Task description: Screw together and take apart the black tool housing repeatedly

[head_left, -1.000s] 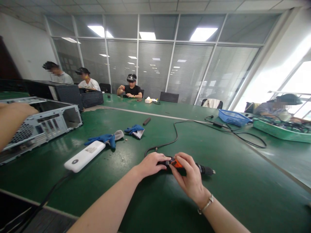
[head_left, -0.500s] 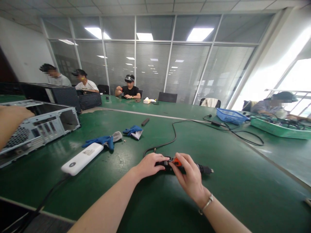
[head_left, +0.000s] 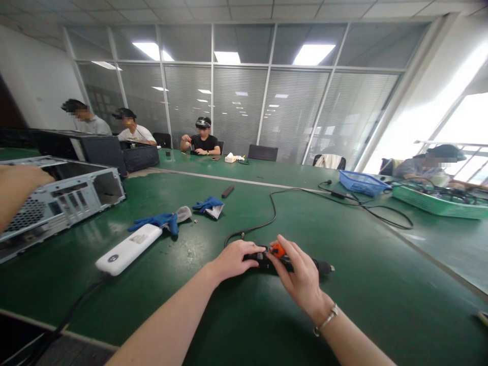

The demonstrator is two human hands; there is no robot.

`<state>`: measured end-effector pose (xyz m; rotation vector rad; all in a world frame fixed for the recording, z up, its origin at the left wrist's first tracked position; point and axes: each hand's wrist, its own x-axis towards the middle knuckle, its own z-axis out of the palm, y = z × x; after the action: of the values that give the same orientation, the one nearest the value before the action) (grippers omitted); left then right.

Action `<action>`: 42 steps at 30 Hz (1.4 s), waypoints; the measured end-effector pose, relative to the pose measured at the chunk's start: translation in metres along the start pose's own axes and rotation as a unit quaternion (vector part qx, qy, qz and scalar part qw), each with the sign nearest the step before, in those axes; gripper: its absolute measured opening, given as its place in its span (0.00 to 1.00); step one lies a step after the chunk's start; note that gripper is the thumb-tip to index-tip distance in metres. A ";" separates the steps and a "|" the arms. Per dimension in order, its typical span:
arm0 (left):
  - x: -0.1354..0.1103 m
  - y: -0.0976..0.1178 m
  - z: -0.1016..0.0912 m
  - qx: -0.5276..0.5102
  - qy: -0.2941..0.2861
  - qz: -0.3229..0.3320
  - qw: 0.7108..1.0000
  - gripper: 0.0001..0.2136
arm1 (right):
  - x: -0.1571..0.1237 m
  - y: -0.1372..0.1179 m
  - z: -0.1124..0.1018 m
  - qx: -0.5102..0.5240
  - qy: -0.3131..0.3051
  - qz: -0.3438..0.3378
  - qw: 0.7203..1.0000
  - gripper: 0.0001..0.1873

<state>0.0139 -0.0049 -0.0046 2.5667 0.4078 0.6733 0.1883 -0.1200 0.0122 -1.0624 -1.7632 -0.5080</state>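
Observation:
A black electric screwdriver (head_left: pixel 322 266) with an orange switch (head_left: pixel 278 249) lies on the green table (head_left: pixel 381 284), its tip pointing right. My left hand (head_left: pixel 233 259) is closed round its rear end, where a black cable (head_left: pixel 273 209) comes out. My right hand (head_left: pixel 299 277) rests over the middle of the tool, thumb and fingers pinching at the orange switch. A bracelet sits on my right wrist.
A white power bank (head_left: pixel 128 248) and blue gloves (head_left: pixel 160 220) lie to the left, beside an open grey computer case (head_left: pixel 64 201). Someone's arm (head_left: pixel 15 190) reaches in at far left. A blue basket (head_left: pixel 360 183) and green tray (head_left: pixel 438 206) stand far right. Several people sit around the table.
My right-hand fingers have shifted slightly on the orange switch and the hand has lifted a little. The screwdriver and my left hand stay in place.

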 end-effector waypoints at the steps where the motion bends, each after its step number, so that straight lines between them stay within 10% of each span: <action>1: 0.000 0.000 0.000 0.001 -0.003 -0.003 1.000 0.20 | -0.001 0.002 0.000 0.000 0.008 0.005 1.000 0.33; 11: 0.000 -0.001 0.000 0.002 -0.002 -0.040 0.999 0.25 | -0.006 0.015 0.007 0.131 0.154 0.163 0.966 0.31; 32: 0.004 -0.008 0.006 -0.040 0.008 -0.044 0.998 0.22 | 0.034 0.018 0.022 0.083 -0.046 0.190 0.977 0.27; 42: 0.004 -0.010 0.008 -0.032 0.010 -0.046 0.998 0.22 | 0.024 0.006 0.024 -0.008 -0.020 0.171 0.985 0.23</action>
<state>0.0199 0.0025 -0.0138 2.4670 0.5005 0.6692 0.1775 -0.0891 0.0224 -1.3619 -1.5670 -0.2881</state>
